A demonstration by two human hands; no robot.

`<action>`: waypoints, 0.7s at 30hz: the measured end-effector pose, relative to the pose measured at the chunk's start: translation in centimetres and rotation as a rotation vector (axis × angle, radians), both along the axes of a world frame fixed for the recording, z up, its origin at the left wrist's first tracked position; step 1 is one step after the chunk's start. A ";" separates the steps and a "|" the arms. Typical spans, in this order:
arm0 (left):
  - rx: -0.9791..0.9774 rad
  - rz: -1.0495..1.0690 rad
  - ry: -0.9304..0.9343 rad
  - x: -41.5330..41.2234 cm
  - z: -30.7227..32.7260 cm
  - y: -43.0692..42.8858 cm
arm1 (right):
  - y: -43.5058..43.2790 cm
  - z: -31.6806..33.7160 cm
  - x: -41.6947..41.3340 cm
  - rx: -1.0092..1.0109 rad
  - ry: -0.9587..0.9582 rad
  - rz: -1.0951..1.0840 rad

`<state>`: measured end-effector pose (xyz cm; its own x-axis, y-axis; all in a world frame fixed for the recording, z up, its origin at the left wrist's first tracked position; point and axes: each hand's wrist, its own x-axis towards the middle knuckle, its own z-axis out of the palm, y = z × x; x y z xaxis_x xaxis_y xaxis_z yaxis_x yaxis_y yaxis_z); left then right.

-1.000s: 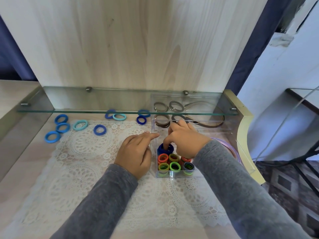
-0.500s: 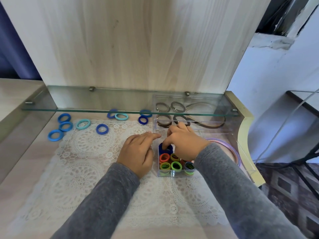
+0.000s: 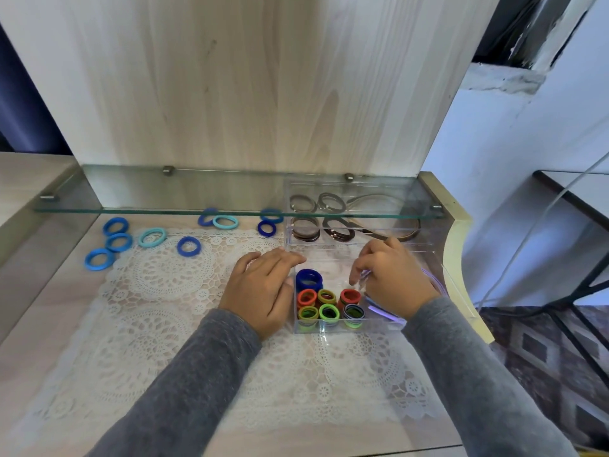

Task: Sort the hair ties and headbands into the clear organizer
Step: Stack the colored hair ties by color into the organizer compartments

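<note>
Grey-sleeved left hand (image 3: pixel 263 293) flat, fingers spread, against clear organizer (image 3: pixel 389 324), right hand (image 3: pixel 393 280) curled, pinching purple headband (image 3: pixel 384 313).

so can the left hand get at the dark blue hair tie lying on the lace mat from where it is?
Probably yes. The left hand rests open beside the clear plastic organizer, and the dark blue hair tie lies alone on the white lace mat with nothing between; the glass shelf sits above it.
</note>
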<state>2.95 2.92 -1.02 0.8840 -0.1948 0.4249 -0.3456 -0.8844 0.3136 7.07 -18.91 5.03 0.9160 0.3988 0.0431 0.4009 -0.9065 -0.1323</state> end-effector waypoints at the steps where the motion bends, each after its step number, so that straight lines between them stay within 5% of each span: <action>1: 0.014 0.000 0.003 0.0 0.1 -0.1 | -0.2 -0.1 -0.3 -0.023 -0.019 -0.012; 21: 0.046 -0.102 0.004 1.4 1.4 -0.8 | 0.1 -0.7 -2.0 -0.076 -0.061 -0.045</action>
<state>4.37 2.09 0.36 0.8603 -0.3028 0.4100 -0.4332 -0.8583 0.2751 5.02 -18.76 4.35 0.9299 0.3610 0.0701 0.3642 -0.9305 -0.0392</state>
